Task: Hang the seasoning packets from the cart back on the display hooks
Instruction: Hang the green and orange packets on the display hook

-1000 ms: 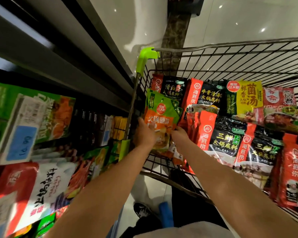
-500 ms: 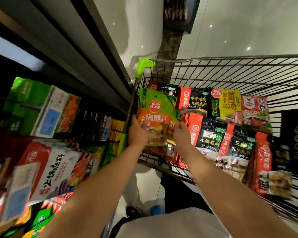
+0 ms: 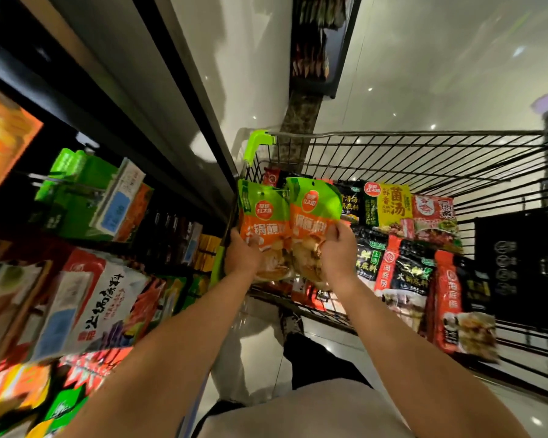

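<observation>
Both hands (image 3: 293, 254) on two green-orange packets (image 3: 287, 222) above cart's near-left rim (image 3: 298, 308).

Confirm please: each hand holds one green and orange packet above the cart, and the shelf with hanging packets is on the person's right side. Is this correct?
Not quite. The head view shows the shelf of hanging packets on the person's left side, not the right. The rest holds: the left hand holds one green and orange packet, the right hand another, above the cart.

a black wire cart (image 3: 424, 159) holds many seasoning packets (image 3: 405, 270) lying flat, red ones toward 4 o'clock.
</observation>
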A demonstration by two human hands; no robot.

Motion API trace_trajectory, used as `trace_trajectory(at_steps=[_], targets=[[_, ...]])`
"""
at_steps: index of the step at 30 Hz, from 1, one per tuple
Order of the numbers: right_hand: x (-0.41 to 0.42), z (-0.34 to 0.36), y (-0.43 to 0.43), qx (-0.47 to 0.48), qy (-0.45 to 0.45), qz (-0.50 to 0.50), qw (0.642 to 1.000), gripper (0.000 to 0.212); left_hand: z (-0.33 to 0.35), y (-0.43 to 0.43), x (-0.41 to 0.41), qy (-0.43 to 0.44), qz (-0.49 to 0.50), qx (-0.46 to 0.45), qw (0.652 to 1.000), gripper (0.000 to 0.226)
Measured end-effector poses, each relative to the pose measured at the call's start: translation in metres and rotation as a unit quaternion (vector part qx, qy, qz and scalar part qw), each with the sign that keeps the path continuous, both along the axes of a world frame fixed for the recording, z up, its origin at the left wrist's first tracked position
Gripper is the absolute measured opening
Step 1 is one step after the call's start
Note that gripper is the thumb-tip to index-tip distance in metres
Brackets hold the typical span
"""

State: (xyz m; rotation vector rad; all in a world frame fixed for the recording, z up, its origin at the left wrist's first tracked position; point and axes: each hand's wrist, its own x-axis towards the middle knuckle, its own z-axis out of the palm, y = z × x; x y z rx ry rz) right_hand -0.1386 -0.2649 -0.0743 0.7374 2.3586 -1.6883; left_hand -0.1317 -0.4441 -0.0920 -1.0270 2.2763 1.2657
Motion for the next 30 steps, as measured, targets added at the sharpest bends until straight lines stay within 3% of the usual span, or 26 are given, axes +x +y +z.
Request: trace_trajectory(at_steps=[3,7,13,20,24,26,30], targets=[[0.000,0.015,0.010,-0.018,0.005,-0.013,1.000,0.030,-0.004,-0.006,0.001,0.003,0.015,0.044,0.999,0.037],[-0.009,0.029,0.024,-0.094,-0.077,-0.057,0.991,0.027,-0.059,-0.030,-0.007,0.036,0.031,0.091,0.995,0.038],[-0.028,0.046,0.021,-0.161,-0.161,-0.036,0.973,0.028,0.046,-0.014,-0.002,0.058,-0.034,-0.029,0.997,0.032],[-0.026,0.049,-0.007,-0.236,-0.120,-0.001,0.964,0.020,0.073,-0.004,-0.001,0.088,0.054,0.059,0.993,0.041],[-0.020,0.050,-0.014,-0.286,-0.144,0.051,0.946,0.061,0.082,-0.002,0.003,0.098,0.095,0.093,0.986,0.039],[-0.017,0.059,-0.020,-0.298,-0.117,0.055,0.946,0.060,0.087,-0.004,0.006,0.112,0.107,0.104,0.982,0.032],[-0.012,0.075,-0.039,-0.231,-0.041,0.073,0.969,0.052,0.103,-0.016,0.018,0.154,0.128,0.154,0.968,0.055]])
